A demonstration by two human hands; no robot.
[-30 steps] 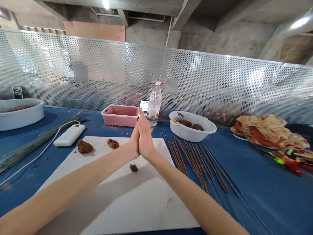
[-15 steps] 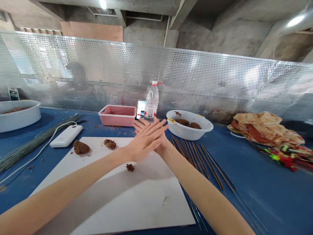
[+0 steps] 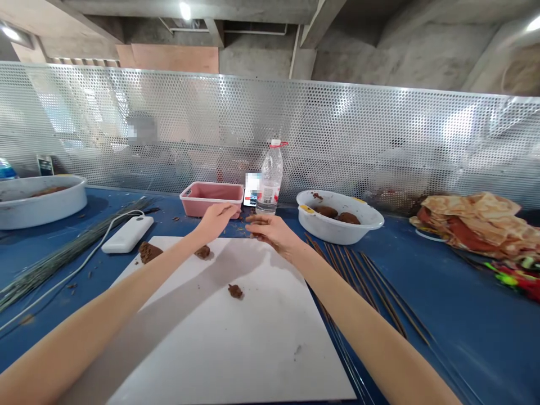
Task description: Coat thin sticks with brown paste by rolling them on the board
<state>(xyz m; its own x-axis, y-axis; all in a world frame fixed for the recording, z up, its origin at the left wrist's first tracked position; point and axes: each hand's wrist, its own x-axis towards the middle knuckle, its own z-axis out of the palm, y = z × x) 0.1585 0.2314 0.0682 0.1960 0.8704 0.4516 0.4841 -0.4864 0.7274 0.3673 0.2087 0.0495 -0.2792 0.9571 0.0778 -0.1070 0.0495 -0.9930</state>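
Observation:
My left hand (image 3: 217, 221) is held above the far edge of a white board (image 3: 278, 337), its fingers stretched out towards the right. Across a small gap, my right hand (image 3: 272, 232) is open with loosely bent fingers. Brown smears mark its fingertips, and I see nothing held in either hand. Below them on the board lies a small crumb of brown clay (image 3: 235, 291). Two larger clay lumps, one at the board's left corner (image 3: 149, 252) and one partly behind my left forearm (image 3: 203, 251), rest near the far edge.
A pink basket (image 3: 211, 209), a water bottle (image 3: 270, 180) and a lit phone (image 3: 252, 194) stand behind the board. On the right are a white basin (image 3: 337, 228) with clay lumps and brown-coated sticks (image 3: 371, 281). Wires (image 3: 63, 247) and a white power bank (image 3: 127, 234) lie left.
My hands, pressed palm to palm before, have come apart, the left one moving left. The view has turned slightly to the left. The clay on the board stays in place.

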